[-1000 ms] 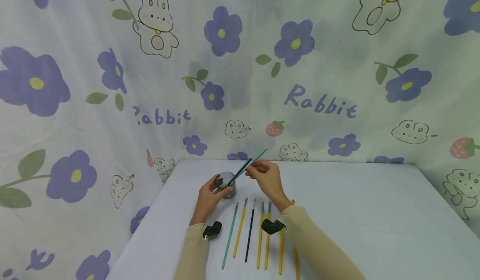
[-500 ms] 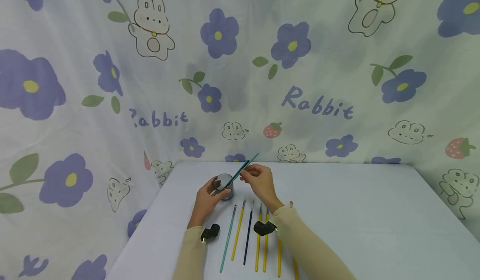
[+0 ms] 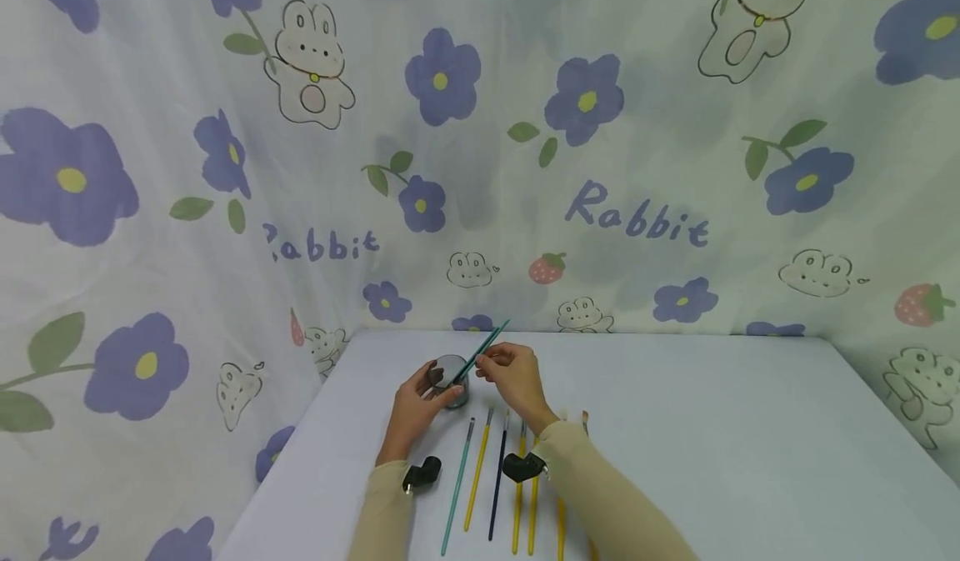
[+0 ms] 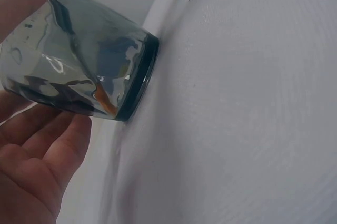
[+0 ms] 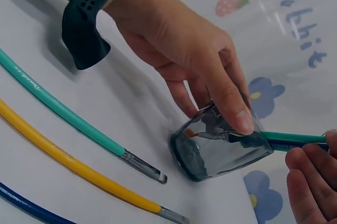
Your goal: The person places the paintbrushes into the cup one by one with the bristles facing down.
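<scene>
My left hand (image 3: 417,411) grips a clear bluish glass cup (image 5: 231,159), thumb on the near side and fingers on the far side. Inside the cup leans a dark blue paintbrush (image 5: 301,145), its handle sticking out past the rim. A green paintbrush (image 5: 287,136) lies alongside it, bristle end in the cup. My right hand (image 3: 516,378) pinches the green paintbrush by its handle, just above the rim. In the left wrist view an orange-brown bristle tip (image 4: 104,99) shows through the glass near the bottom.
Several paintbrushes lie side by side in front of the cup: a green one (image 3: 458,486), a yellow one (image 3: 477,478), a dark blue one (image 3: 498,486) and more yellow ones (image 3: 517,511), partly under the right forearm. A printed curtain (image 3: 510,236) hangs behind the white table (image 3: 712,428).
My right hand has moved down and to the left toward the cup, and the green paintbrush has slid deeper into it. My left hand keeps its hold on the cup.
</scene>
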Available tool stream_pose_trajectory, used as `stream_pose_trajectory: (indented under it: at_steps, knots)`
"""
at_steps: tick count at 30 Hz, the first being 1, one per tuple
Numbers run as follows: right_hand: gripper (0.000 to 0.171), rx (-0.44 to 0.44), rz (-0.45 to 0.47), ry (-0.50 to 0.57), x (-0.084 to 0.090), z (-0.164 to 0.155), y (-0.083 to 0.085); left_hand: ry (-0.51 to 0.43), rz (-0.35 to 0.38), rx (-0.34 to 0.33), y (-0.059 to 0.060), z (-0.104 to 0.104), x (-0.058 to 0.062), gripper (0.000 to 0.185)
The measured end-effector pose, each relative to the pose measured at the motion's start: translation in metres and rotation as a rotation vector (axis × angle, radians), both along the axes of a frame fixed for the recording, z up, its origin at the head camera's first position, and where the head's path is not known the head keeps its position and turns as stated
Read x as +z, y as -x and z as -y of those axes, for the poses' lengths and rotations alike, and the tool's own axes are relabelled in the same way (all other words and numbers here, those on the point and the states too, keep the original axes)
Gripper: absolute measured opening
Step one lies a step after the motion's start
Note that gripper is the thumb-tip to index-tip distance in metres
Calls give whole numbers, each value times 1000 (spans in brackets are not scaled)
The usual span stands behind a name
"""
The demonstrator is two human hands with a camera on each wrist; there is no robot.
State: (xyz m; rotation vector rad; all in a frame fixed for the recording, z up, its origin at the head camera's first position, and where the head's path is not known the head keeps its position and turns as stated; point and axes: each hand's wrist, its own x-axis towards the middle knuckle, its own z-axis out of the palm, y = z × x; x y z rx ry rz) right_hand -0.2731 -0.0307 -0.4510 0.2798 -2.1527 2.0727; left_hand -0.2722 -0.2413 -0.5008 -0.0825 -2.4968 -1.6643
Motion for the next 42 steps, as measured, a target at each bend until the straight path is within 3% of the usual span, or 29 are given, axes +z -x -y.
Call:
stream_pose_trajectory:
  at_steps: [11, 20, 34, 42]
  knots:
    - [17, 55, 33, -78, -13, 11, -8, 13, -3, 19, -11, 6, -11, 93]
    - [20, 93, 50, -153, -18, -1, -13, 20, -9, 32, -13, 7, -13, 92]
    - [11, 136, -63, -267, 0, -70, -40, 22, -1, 24, -9, 6, -10, 93]
    - [9, 134, -134, -483, 4, -114, -59, 16, -26, 29, -2, -1, -5, 91]
